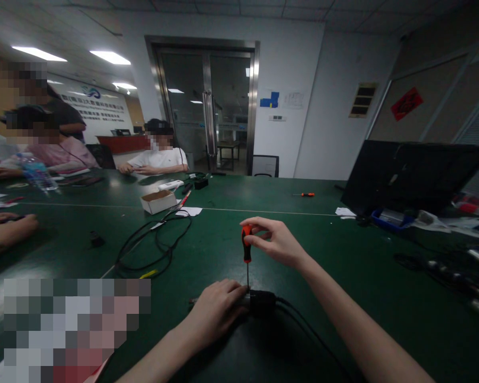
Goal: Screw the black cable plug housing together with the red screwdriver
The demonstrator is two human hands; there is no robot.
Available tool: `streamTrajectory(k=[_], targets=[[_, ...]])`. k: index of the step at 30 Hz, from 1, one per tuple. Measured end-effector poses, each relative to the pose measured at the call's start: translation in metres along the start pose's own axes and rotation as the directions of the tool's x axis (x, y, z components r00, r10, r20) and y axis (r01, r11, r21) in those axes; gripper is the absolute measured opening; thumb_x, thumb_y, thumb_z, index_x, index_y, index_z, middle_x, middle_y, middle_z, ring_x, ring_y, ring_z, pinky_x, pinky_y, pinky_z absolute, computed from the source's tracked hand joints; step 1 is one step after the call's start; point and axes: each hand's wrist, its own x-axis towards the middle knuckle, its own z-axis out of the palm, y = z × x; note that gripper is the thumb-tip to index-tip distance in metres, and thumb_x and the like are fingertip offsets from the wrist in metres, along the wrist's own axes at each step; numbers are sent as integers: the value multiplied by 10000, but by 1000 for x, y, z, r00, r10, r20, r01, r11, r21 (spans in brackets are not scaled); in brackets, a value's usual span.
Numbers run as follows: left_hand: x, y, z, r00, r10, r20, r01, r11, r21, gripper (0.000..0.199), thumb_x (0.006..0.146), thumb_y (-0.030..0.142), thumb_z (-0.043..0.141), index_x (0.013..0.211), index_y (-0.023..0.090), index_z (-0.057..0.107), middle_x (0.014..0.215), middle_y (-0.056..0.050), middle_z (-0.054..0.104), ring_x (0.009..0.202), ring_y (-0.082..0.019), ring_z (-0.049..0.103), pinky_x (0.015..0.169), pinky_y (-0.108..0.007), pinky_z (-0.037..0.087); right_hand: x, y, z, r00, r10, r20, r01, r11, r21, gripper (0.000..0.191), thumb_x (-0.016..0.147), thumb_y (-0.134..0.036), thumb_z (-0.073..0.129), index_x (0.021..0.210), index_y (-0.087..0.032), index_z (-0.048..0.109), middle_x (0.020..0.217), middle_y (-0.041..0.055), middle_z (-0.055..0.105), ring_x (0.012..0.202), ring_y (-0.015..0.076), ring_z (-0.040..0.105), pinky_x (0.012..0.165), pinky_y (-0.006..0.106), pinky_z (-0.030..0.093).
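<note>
My right hand (269, 239) grips an orange and black screwdriver (246, 250) by the top of its handle. The screwdriver stands upright, its thin shaft reaching down to a small black and silver device (261, 301) on the green table. Over the left part of that device lies my left hand (221, 306), fingers wrapped on it and holding it against the tabletop. A black cable (299, 316) leaves the device's right end and runs toward me. The screwdriver's tip meets the device close to my left fingertips; the exact contact point is too small to make out.
Ahead on the green table (223, 239) lie a coiled black cable (143, 250), a small open white box (158, 202) and a second screwdriver (305, 194). A large black monitor (411, 178) stands at right, near a blue tray (391, 218). Several people sit at left; one hand (11, 231) is nearby.
</note>
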Motion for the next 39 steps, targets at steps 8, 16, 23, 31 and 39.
streamTrajectory(k=[8,16,23,31,39], targets=[[-1,2,-1,1000,11,-14,-12,1000,-27,328,937,205,610,1263,200,573,1133,-72,645,993,-266,612,826,-361,475,-2,5,7,997,62,-53,-55,991,126,307,790,-277,686,973,-232,444,870,15,690,766,166,660,649,292,527],[0,-5,7,999,24,-45,-25,999,-20,326,931,229,615,1254,218,574,1135,-61,647,988,-255,611,821,-346,470,-1,7,3,998,31,-49,-27,996,83,246,784,-296,716,947,-211,552,957,38,662,838,190,681,685,315,563],[0,-4,6,998,29,-47,-30,999,-25,303,947,251,601,1246,212,574,1122,-66,646,980,-256,614,816,-351,471,0,3,-2,999,-49,-15,48,997,-64,215,865,-196,567,1069,-216,633,1011,42,696,908,171,670,866,350,530],[0,-1,1,1000,17,-19,-18,999,-34,318,945,245,592,1261,210,578,1144,-73,648,997,-255,611,840,-346,481,0,7,2,995,52,-90,-47,998,50,254,809,-309,660,924,-235,445,855,21,703,726,159,645,699,318,531],[-1,-1,0,1000,19,-25,-20,999,-28,291,950,254,585,1237,207,583,1137,-74,651,1000,-257,609,832,-346,479,-1,5,1,989,127,-80,-118,987,106,320,753,-358,742,932,-205,525,951,42,667,805,186,689,703,328,568]])
